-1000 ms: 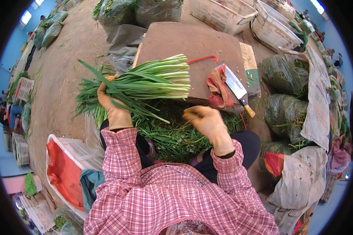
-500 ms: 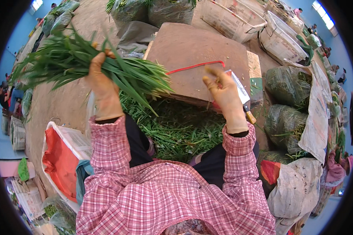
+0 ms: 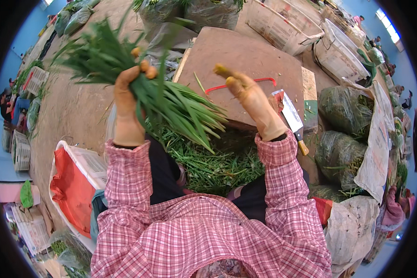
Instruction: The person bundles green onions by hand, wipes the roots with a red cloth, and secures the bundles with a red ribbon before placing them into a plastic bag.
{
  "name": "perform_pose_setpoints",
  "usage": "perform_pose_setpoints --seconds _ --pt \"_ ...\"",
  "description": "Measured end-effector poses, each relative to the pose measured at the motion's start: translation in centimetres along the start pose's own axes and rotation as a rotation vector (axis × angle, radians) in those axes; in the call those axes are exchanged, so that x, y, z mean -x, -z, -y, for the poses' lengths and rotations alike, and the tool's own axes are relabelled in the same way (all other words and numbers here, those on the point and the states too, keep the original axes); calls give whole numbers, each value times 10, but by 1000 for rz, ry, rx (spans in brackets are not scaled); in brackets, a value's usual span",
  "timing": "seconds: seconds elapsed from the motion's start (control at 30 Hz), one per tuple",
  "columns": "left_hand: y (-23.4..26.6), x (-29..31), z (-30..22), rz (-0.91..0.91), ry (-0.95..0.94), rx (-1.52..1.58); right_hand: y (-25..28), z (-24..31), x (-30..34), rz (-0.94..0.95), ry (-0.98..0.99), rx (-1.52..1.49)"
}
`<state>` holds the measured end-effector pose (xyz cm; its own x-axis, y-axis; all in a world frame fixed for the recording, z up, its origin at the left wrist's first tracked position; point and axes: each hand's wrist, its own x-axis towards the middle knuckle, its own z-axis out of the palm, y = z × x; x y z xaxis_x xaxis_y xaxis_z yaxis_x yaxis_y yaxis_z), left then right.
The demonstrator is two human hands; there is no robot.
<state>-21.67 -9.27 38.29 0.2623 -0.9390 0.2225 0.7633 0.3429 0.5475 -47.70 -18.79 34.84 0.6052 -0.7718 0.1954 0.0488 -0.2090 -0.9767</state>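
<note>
Lifted at the left is a bunch of garlic chives (image 3: 190, 104), its long flat green leaves fanning to the upper left and its paler ends pointing to the lower right. My gloved left hand (image 3: 129, 104) is closed around its middle. Over the brown board (image 3: 227, 55), my gloved right hand (image 3: 255, 99) has its fingers stretched toward the bunch, apart from it and with nothing visible in them. Blurred loose leaves hang between the hands. A knife (image 3: 291, 113) with a wooden handle lies at the board's right edge, beside that hand. A red strap (image 3: 255, 79) lies across the board.
Cut green leaves (image 3: 213, 164) are heaped between my legs. A white crate with red lining (image 3: 69, 185) stands at my left. Wrapped green bundles (image 3: 340, 153) and a white sack (image 3: 352, 227) lie at my right. White crates (image 3: 282, 28) stand beyond the board.
The chive bunch has shifted right and tilted steeper, its pale ends lower. My right hand has moved left, away from the knife, its fingers stretching out. The view has shifted slightly.
</note>
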Motion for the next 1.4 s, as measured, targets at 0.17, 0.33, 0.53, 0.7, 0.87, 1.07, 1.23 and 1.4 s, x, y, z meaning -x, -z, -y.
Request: perform_pose_setpoints --seconds 0.17,0.33,0.53,0.7,0.87,1.07,1.23,1.4 --pt "-27 -26 51 -327 -20 -63 -19 -5 27 353 -86 -335" --pt "-50 -31 95 -476 -71 -219 -67 -9 68 -129 -144 -174" --pt "-70 -22 117 -372 248 -331 -50 -28 86 -324 -226 -119" --pt "-96 -29 128 -267 470 -370 -28 -41 101 -138 -297 -612" --pt "-74 -33 133 155 437 -313 -13 -44 107 -191 -402 -820" --pt "-18 60 166 -188 704 -261 0 -65 109 -357 -546 -863" --pt "3 79 212 -155 574 18 -11 -89 119 -394 -529 -635" --pt "-31 79 209 -65 373 -78 -34 -69 109 -588 -517 -638"
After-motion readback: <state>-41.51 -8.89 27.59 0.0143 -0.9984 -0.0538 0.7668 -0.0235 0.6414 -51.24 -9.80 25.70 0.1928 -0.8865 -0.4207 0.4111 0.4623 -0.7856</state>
